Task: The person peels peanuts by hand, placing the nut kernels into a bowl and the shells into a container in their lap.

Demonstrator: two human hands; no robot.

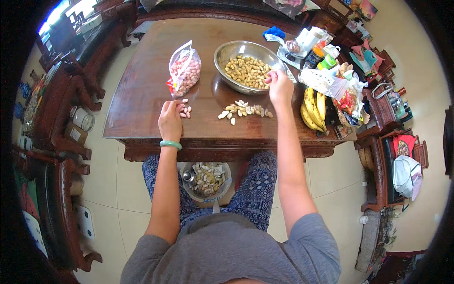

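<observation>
On the wooden table a steel bowl [221,67] holds many unshelled peanuts [244,71]. My right hand [281,87] is over the bowl's right rim, fingertips pinched together near the peanuts; whether a peanut is between them is too small to tell. My left hand [170,120] rests at the table's near left, beside several shelled pink peanut kernels [186,110]; its fingers are curled and what they may hold is hidden. Just beyond it stands a clear zip bag [185,72] filled with pink kernels. Empty peanut shells [244,109] lie in a loose pile between my hands, below the bowl.
Bananas [313,110] lie right of my right forearm, with plastic bags [324,82] and jars behind them. A blue cloth [275,32] is at the back. Between my knees, below the table edge, stands a lined bin [227,179] holding shells.
</observation>
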